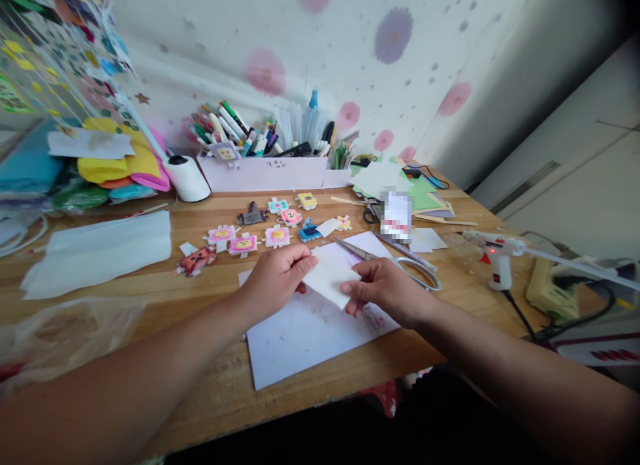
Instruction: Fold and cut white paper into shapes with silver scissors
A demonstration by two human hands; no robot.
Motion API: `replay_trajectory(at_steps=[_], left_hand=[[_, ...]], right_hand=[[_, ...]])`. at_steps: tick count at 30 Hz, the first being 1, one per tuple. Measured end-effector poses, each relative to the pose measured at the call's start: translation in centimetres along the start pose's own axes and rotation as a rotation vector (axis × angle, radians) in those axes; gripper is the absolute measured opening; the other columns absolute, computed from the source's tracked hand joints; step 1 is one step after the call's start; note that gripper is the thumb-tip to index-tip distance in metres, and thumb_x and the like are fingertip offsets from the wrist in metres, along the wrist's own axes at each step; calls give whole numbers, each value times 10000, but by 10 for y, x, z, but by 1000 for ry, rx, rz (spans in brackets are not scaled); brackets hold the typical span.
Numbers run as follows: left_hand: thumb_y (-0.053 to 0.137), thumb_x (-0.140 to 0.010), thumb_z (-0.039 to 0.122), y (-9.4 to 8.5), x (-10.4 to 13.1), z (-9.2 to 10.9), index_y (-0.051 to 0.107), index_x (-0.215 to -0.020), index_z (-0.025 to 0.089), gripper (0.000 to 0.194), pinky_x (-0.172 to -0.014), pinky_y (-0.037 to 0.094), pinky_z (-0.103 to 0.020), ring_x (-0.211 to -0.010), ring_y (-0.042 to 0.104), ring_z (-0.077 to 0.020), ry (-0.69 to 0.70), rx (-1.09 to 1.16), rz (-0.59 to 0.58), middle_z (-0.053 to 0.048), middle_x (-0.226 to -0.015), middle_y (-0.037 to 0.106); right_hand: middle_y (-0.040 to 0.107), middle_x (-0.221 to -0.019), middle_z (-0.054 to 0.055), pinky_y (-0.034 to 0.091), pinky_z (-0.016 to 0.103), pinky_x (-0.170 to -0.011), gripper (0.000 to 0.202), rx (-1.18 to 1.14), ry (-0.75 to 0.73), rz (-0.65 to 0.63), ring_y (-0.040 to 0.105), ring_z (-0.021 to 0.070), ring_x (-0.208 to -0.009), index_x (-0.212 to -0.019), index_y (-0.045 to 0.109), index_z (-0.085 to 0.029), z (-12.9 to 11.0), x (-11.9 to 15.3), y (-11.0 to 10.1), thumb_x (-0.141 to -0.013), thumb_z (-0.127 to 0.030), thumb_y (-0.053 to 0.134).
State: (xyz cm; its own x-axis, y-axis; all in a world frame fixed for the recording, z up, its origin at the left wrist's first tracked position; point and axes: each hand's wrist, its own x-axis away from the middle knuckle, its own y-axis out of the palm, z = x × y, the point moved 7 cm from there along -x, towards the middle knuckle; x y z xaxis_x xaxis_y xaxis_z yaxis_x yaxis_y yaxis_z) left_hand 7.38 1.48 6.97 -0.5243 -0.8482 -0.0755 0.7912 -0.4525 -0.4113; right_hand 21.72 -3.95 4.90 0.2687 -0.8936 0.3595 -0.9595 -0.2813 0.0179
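Both hands pinch the white paper (327, 278), left hand (277, 278) on its far-left edge, right hand (383, 291) nearer the scissors (357, 249) lying just beyond.

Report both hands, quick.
Left hand: fingers closed on white paper.
Right hand: fingers closed on the same paper.

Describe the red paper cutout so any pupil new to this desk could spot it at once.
On the wooden desk, find the white sheets at left. Just right of them begins a cluster of small cutouts; the red cutout lies at its near left corner. It alone is red nearly all over, beside pink-bordered neighbours.
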Motion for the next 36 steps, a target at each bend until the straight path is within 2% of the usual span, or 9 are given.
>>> replay_trajectory(at_steps=[4, 7, 9, 12, 15, 19, 25, 31, 36], left_hand=[[492, -873, 337, -1, -1, 2, 468, -627, 178, 294, -472, 401, -185, -500, 496, -83, 34, -40, -3, 60, -558, 457], [484, -879, 327, -4, 0, 8, 489, -623, 172, 300, -491, 366, -195, -528, 477, -88, 110, -125, 20, 48, -549, 488], [480, -882, 335, -7, 0, 10, 494, -631, 172, 299, -501, 365, -200, -543, 476, -91, 133, -138, 36, 45, -561, 487], [505, -867, 363, -8, -3, 4, 480, -636, 173, 300, -497, 392, -201, -542, 502, -91, 64, -45, -6, 48, -578, 459], [543, -832, 415, -1, -7, -13, 482, -685, 174, 289, -494, 464, -231, -539, 583, -118, -147, 209, -143, 45, -617, 486], [579, -797, 449, 3, -11, -29, 505, -773, 166, 294, -476, 486, -247, -524, 604, -131, -283, 343, -231, 13, -658, 563], [563, -785, 535, -7, -16, -29, 470, -730, 181, 371, -460, 430, -218, -488, 517, -92, -200, 258, -298, 37, -603, 498], [557, -790, 477, -12, -17, -34, 536, -667, 174, 327, -465, 340, -224, -493, 484, -111, -149, -108, -489, 30, -574, 494], [548, -811, 350, -13, -24, -38, 527, -613, 181, 261, -550, 279, -241, -588, 452, -126, -6, -362, -469, 31, -595, 493]], right_hand=[[658, -545, 12, 476, 240, -506, 414, 53, 4, -8, 582, 100, -465, -597, 528, -163, 0, 1, 0, -616, -478, 796], [683, -649, 29, 504, 277, -590, 376, 181, -94, -74, 616, 126, -563, -739, 592, -157, -12, 5, -13, -705, -510, 717], [698, -757, 46, 509, 304, -659, 349, 384, -195, -11, 639, 154, -672, -878, 623, -163, -22, 10, -38, -799, -503, 612], [690, -809, 57, 485, 323, -673, 269, 921, -223, 303, 631, 189, -728, -897, 655, -182, -29, 22, -91, -842, -422, 545], [690, -959, 92, 476, 355, -739, 337, 1256, -158, 325, 634, 237, -839, -1074, 644, -186, -17, 28, -114, -813, -388, 578], [656, -1089, 128, 463, 373, -764, 524, 1395, -96, 273, 624, 271, -891, -1271, 537, -201, 5, 25, -113, -788, -394, 597], [670, -934, 88, 459, 310, -668, 383, 1387, -90, 345, 617, 227, -777, -1067, 592, -187, 4, 26, -115, -690, -252, 614], [645, -901, 73, 474, 292, -625, 465, 1267, -378, 421, 598, 185, -697, -1169, 577, -178, -14, 52, -126, -705, -212, 600], [656, -927, 74, 479, 306, -661, 395, 1359, -508, 235, 630, 201, -762, -1163, 607, -231, -5, 61, -108, -779, -159, 547]])
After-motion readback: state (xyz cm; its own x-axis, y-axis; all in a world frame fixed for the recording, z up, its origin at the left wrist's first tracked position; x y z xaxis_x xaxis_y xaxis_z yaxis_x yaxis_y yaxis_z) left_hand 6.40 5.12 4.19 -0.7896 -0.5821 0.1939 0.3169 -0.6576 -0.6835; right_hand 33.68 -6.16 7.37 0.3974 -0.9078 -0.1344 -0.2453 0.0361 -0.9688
